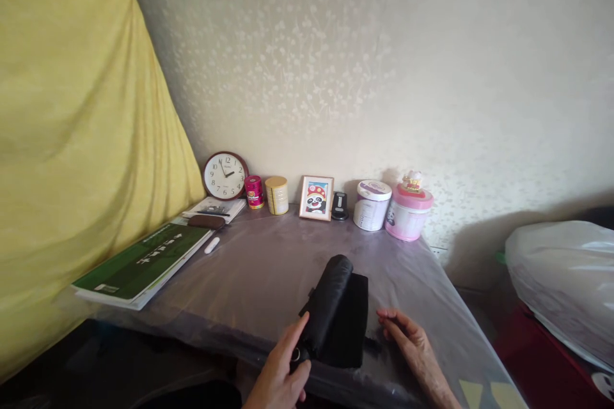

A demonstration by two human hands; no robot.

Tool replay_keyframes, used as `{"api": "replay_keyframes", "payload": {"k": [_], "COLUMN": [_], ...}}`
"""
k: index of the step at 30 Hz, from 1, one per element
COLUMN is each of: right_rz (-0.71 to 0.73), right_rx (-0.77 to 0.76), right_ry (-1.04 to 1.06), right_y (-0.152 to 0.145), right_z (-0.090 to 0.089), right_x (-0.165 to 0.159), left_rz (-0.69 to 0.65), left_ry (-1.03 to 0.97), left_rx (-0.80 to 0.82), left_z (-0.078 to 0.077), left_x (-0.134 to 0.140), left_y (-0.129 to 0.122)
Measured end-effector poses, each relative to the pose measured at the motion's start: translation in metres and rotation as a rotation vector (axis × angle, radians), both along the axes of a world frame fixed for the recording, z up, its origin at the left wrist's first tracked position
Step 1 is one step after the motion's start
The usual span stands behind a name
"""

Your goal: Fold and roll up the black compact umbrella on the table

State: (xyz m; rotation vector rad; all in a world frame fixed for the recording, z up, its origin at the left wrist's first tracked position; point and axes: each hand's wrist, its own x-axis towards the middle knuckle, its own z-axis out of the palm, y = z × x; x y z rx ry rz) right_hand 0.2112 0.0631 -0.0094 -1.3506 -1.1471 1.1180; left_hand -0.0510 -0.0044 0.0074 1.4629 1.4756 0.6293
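What looks like a black folding umbrella point(330, 297) lies tilted on the table near its front edge. Its rolled part runs lengthwise, and a flat flap of black fabric point(352, 323) spreads to the right of it. My left hand point(283, 364) grips the near end of the roll, thumb beside a small shiny ring point(296, 353) and forefinger along the left side. To the right of the flap is my right hand point(405, 335), its thumb and fingertips drawn together; whatever they pinch is hidden. A short dark strap point(371, 345) sticks out from the flap towards that hand.
Along the wall stand a clock point(225, 176), a pink tin point(254, 192), a yellow-lidded can point(277, 195), a panda picture frame point(316, 198) and two tubs point(372, 206). Green book point(148, 262) and brown case point(206, 222) lie left. A plastic-wrapped bundle point(561, 268) is right.
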Motion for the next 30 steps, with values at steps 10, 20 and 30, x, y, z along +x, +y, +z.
{"api": "replay_keyframes", "payload": {"k": [10, 20, 30], "right_rz": [0.003, 0.051, 0.107], "right_rx": [0.004, -0.004, 0.054], "right_ry": [-0.054, -0.034, -0.029], "right_y": [0.004, 0.006, 0.009], "right_z": [-0.01, -0.013, -0.024], "right_x": [0.005, 0.006, 0.01], "left_rz": [0.023, 0.063, 0.249], "left_ry": [0.687, 0.274, -0.109], "left_rx": [0.327, 0.206, 0.118], "left_z": [0.002, 0.013, 0.02], "left_x": [-0.001, -0.027, -0.028], "left_y": [-0.003, 0.019, 0.01]}}
